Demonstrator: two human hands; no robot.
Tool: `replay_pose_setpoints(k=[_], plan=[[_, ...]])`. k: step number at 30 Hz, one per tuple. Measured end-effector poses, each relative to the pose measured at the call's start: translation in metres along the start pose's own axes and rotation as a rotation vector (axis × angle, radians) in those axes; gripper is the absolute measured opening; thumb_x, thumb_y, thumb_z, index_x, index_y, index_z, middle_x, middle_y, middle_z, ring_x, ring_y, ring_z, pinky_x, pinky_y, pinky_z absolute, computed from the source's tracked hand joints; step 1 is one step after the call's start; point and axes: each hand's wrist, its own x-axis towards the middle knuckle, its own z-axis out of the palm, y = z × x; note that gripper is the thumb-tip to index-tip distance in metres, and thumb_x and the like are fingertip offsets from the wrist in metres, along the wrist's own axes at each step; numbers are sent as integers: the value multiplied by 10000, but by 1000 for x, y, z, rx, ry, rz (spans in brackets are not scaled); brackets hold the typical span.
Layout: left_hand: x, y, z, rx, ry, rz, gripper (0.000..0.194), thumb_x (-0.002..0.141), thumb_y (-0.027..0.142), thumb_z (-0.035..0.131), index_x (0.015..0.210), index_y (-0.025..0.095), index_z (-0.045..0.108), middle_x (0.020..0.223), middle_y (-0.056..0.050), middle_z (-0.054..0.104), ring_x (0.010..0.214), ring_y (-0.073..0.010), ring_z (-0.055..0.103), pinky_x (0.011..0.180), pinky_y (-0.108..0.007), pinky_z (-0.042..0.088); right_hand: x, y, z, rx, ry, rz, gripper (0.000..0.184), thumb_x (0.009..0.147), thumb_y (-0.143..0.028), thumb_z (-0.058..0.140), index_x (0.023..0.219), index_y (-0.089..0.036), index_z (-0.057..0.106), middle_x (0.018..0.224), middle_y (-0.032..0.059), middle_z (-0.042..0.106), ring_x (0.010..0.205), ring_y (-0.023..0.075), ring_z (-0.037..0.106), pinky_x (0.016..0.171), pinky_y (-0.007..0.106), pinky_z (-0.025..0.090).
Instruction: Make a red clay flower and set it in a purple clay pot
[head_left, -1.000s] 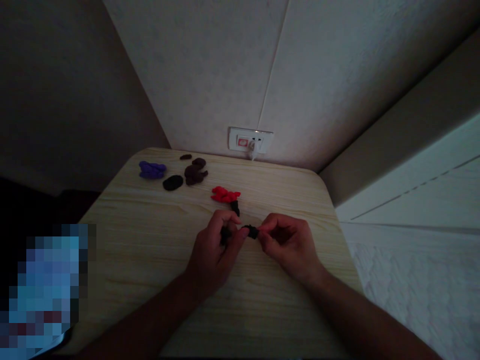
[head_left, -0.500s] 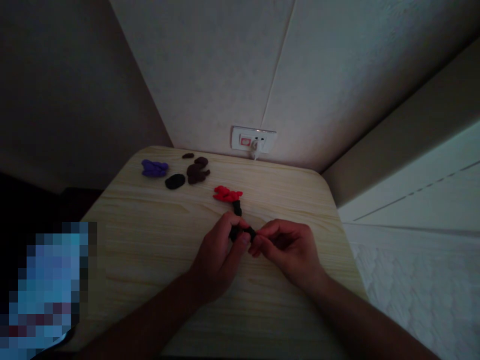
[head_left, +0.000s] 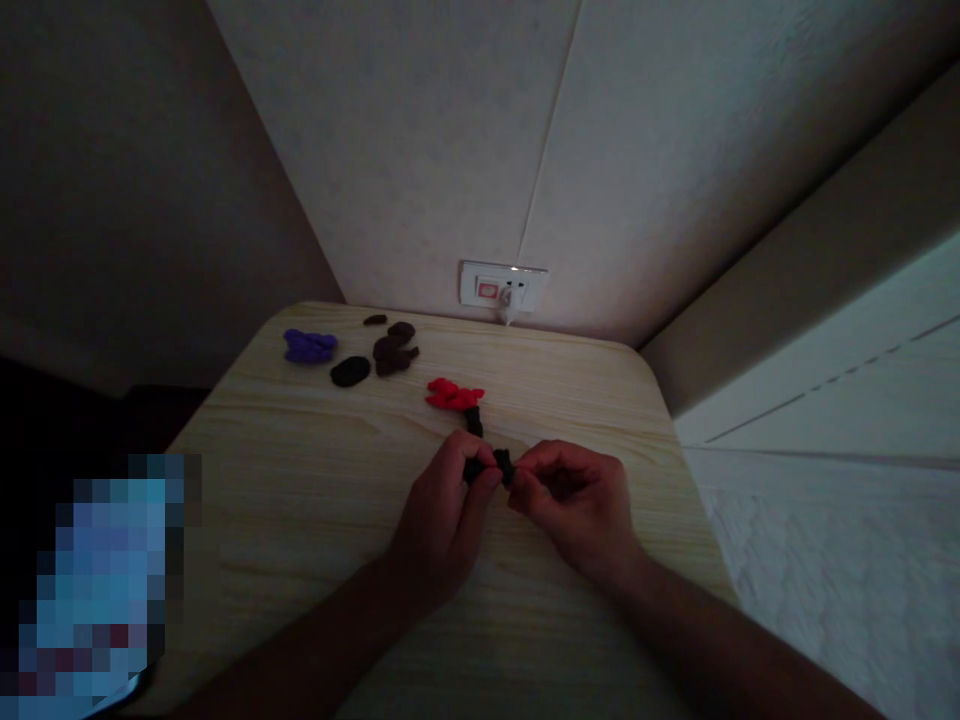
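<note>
Between my fingertips is a small piece of black modelling clay (head_left: 503,464). My left hand (head_left: 444,505) pinches it from the left, with more black clay showing under the fingers. My right hand (head_left: 581,500) pinches its right side with thumb and fingers. Just beyond my left hand lies a red clay shape (head_left: 454,394) with a black clay piece (head_left: 473,421) against its lower right end. Whether that piece joins the clay in my hands is hidden by my left fingers.
Towards the table's back left lie a purple clay lump (head_left: 310,347), a flat black clay piece (head_left: 350,371) and several brown clay pieces (head_left: 392,355). A wall socket (head_left: 487,289) with a plug sits behind the wooden table (head_left: 570,390). A blurred-out screen (head_left: 105,570) is at lower left.
My hands stay close together on the black clay, and more of it now shows between the fingertips. The view has shifted slightly; the other clay pieces lie where they were.
</note>
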Motion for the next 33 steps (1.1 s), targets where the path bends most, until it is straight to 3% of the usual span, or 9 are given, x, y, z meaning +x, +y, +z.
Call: replay_pose_setpoints(k=[5,9,22,33], plan=[[-1,2,-3,-46,-19,-42,120,989,297,592,1080,222,568,859,10,607,734,-145,578,689,-270,475,-3,3,-4,-196,16,-247,37,828,-173,778,819,-206,765,733,29,755,647,149,688,624,255,560],[-2,1,-3,-55,10,-76,125,978,299,621,1072,217,614,856,9,616,735,-139,594,676,-259,480,-4,3,-7,-250,-15,-313,63,861,-157,763,876,-218,770,768,33,767,686,163,707,653,276,566],[0,5,1,67,41,110,96,1003,182,502,1032,195,593,928,-35,637,831,-155,625,737,-263,502,-6,6,-1,-202,-26,-241,92,871,-225,751,785,-205,723,709,28,739,631,158,678,617,281,557],[2,8,-2,-16,47,78,118,999,210,533,953,215,641,871,-32,664,766,-156,637,666,-250,501,-7,6,4,-141,-5,-220,134,839,-181,744,787,-216,626,713,6,677,636,136,629,606,239,540]])
